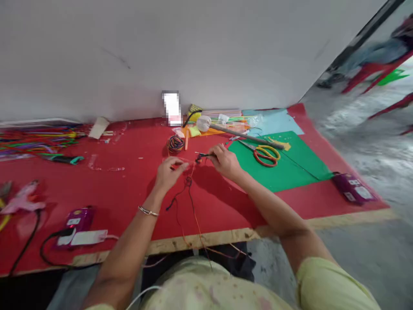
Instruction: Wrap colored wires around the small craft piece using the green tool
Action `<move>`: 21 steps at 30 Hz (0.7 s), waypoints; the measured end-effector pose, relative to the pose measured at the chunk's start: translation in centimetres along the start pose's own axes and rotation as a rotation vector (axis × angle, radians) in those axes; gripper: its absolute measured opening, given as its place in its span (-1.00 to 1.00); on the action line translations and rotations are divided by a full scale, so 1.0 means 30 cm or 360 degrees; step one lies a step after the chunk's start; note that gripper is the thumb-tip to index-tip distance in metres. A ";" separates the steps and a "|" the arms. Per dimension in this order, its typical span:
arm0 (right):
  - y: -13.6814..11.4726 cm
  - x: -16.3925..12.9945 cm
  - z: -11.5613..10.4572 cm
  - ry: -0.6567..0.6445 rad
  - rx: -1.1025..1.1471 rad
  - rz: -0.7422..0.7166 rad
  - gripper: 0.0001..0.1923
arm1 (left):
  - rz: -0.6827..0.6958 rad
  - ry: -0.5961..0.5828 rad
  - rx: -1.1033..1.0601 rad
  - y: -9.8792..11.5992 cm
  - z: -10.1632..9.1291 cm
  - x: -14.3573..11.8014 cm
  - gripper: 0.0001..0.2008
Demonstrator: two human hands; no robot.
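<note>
Orange thread [193, 166] between left hand [167, 175], pinching it, and right hand [225, 162], around a dark tool [204, 155].

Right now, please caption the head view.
Above a red tabletop, left hand at thin orange thread, right hand holding slim dark object.

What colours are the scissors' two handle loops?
One yellow, one red: the scissors show best in the head view, lying on the green sheet.

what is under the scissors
The green sheet lies under the scissors, showing around their red and yellow handles. Whatever the handles and blades directly cover cannot be seen.
</note>
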State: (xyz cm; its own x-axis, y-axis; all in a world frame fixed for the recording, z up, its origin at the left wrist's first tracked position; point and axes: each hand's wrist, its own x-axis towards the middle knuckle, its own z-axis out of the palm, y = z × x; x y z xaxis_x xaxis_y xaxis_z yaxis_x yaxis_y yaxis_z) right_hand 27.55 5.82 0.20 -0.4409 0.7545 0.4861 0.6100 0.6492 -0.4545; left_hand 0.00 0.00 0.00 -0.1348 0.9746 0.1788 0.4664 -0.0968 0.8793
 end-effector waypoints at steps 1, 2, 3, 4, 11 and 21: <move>-0.008 0.020 -0.001 0.0023 0.0041 -0.0034 -0.92 | -0.0016 0.0035 -0.0177 0.010 0.002 0.019 -0.67; -0.017 0.039 -0.002 0.0041 0.0086 -0.0068 -0.93 | -0.0036 0.0065 -0.0324 0.020 0.004 0.039 -0.61; -0.026 0.059 -0.003 0.0054 0.0136 -0.0103 -0.93 | -0.0065 0.0075 -0.0480 0.030 0.006 0.057 -0.54; -0.035 0.078 -0.004 0.0063 0.0190 -0.0138 -0.94 | -0.0096 0.0049 -0.0661 0.041 0.008 0.074 -0.49; -0.093 0.187 -0.010 0.0075 0.0478 -0.0304 -0.88 | -0.0382 -0.0048 -0.1199 0.089 0.033 0.164 -0.48; -0.058 0.218 0.008 0.0076 0.0207 -0.0479 -0.75 | -0.0513 -0.0082 -0.1137 0.090 0.047 0.196 -0.40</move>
State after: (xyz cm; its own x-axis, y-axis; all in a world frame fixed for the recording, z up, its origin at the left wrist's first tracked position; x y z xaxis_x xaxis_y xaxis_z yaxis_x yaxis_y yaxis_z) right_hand 23.43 9.65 3.99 -0.5552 0.5234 0.6464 0.3663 0.8516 -0.3750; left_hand 1.70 5.74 2.81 -0.1188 0.9832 -0.1387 -0.2664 0.1030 0.9583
